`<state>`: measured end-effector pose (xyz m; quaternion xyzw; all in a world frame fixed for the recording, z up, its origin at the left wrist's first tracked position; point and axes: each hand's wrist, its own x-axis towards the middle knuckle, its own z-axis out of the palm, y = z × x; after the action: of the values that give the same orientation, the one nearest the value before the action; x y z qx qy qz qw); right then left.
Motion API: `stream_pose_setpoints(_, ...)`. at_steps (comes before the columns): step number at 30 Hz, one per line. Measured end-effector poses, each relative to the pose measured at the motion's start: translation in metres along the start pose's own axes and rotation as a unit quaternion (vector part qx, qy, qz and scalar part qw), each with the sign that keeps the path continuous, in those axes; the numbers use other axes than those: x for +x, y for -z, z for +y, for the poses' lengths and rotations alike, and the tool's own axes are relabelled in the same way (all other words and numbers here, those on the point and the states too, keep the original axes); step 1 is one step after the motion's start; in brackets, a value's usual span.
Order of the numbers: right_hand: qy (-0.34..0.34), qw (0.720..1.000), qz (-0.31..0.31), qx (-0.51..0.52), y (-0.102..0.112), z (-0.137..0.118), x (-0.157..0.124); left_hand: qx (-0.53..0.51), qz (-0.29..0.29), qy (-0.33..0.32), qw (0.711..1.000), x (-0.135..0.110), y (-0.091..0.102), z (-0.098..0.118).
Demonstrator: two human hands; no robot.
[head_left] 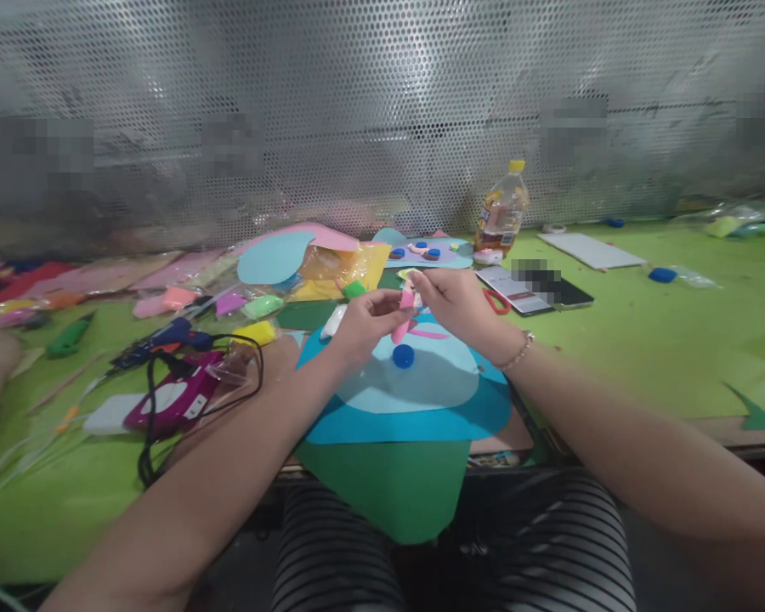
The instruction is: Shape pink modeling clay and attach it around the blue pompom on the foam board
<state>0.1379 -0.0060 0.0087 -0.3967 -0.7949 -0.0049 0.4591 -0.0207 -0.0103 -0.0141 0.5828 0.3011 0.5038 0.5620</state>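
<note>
In the head view, the left hand [366, 327] and the right hand [456, 306] meet near the middle of the frame, above the light blue paper [421, 391]. The pink piece [400, 330] is between them. The left fingers are closed on it; the right fingers are narrow at its upper end, but blur hides whether they grip it. I judge that the step in hand is shaping or arranging this small piece. The next move seems to call for a steady left hold and a light, exact touch from the right.

Just below the hands, a blue cap [404, 356] lies on the light blue paper, so lowering the hands could push it. Under this are blue paper [350, 429] and green paper [388, 493], which hangs over the front edge of the bench [650, 365]. At the left, a glue gun [166, 342] and a black cord [261, 374] crowd the left forearm. A bottle [502, 211] stands at the upper right, well apart.
</note>
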Motion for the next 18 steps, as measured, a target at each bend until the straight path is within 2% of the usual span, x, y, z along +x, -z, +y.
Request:
stream_pose_setpoints(8,-0.020,0.999,-0.026,-0.013,0.0004,-0.0024,-0.0007,-0.006,-0.017,-0.006,1.000,0.0008,-0.0008,-0.0027)
stream_pose_setpoints(18,-0.017,1.000,-0.019,-0.015,0.0017,-0.0041,-0.0009,-0.007,-0.027,-0.006,1.000,-0.0009,-0.0015,-0.0009)
